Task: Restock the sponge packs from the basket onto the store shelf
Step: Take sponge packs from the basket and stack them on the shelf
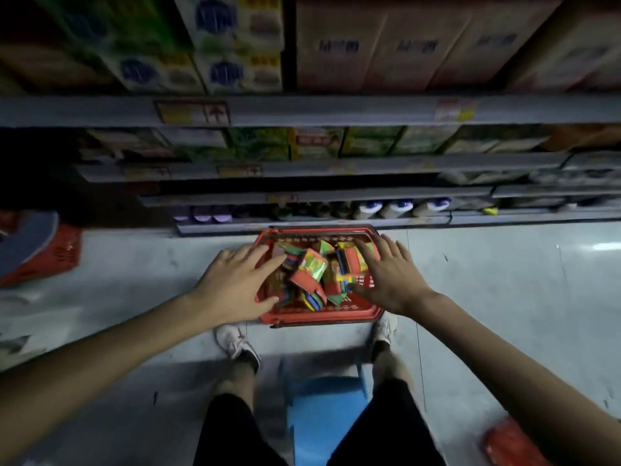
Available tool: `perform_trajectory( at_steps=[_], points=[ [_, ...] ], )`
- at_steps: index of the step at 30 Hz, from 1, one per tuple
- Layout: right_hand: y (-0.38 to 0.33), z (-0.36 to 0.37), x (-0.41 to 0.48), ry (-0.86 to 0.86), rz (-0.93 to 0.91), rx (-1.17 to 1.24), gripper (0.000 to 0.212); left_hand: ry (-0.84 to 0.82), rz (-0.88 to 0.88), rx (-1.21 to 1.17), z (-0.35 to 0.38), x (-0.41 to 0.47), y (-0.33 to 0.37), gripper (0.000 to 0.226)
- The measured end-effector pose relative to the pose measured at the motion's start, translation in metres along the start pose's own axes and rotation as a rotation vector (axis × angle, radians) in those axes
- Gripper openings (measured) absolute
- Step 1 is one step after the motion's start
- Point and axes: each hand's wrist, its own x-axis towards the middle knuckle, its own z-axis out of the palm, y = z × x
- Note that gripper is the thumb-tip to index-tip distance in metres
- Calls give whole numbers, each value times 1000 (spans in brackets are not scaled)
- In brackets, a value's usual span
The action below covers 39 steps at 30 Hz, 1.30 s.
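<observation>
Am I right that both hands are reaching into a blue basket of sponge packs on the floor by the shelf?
Not quite: the basket is red, not blue, as the head view shows. The rest holds: the left hand and right hand both reach over the sponge packs in it, on the floor by the shelf.

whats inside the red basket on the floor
A jumble of colourful sponge packs fills the red basket. Both hands, left hand and right hand, cover its sides; the bottom is hidden.

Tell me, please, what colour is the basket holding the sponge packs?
Red, seen in the head view: the basket.
</observation>
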Motion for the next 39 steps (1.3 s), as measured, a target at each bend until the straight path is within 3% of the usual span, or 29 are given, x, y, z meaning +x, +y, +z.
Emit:
perform_trajectory(
  at_steps=[5,11,17,24,29,36,39],
  points=[
    [15,77,35,-61,30,7,99,-31,-3,-95,97,46,9,83],
    [43,198,104,6,10,-10,96,38,-205,-290,218,133,37,87],
    [69,282,177,254,-89,-52,91,164,-334,-483,312,204,49,88],
    [92,320,215,532,-190,-114,84,330,-259,-552,356,237,39,87],
    [89,336,214,668,-144,-104,87,379,-214,-618,373,236,34,89],
    [96,351,190,689,12,119,97,500,-230,-651,382,222,38,97],
    [97,349,175,622,86,258,107,510,-279,-681,383,209,46,100]
  ],
)
